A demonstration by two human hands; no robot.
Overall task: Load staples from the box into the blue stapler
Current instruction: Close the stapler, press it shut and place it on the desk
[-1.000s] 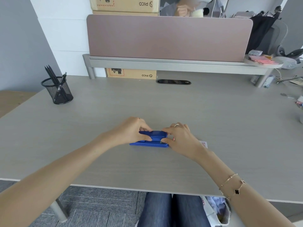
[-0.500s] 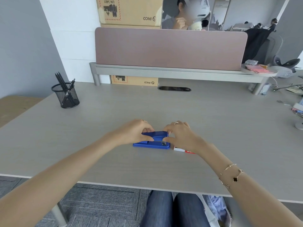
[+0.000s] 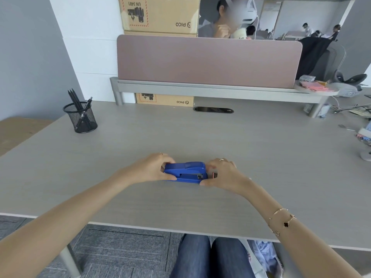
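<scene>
The blue stapler point(image 3: 185, 172) lies closed on the grey desk point(image 3: 200, 137), long side facing me. My left hand point(image 3: 152, 168) grips its left end with thumb in front and fingers behind. My right hand point(image 3: 223, 172) holds its right end the same way. A small red-edged object, likely the staple box point(image 3: 214, 174), peeks out just right of the stapler, mostly hidden under my right hand.
A black mesh pen cup point(image 3: 81, 118) with pencils stands far left. A pink divider point(image 3: 208, 61) on a grey shelf closes the back, with cardboard boxes point(image 3: 160, 15) behind. Clutter and cables point(image 3: 357, 115) lie at the right edge. A person sits beyond the divider.
The stapler's top now sits flat and closed; my hands have slid to its two ends. The box has become more hidden under my right hand. The view tilted up slightly.
</scene>
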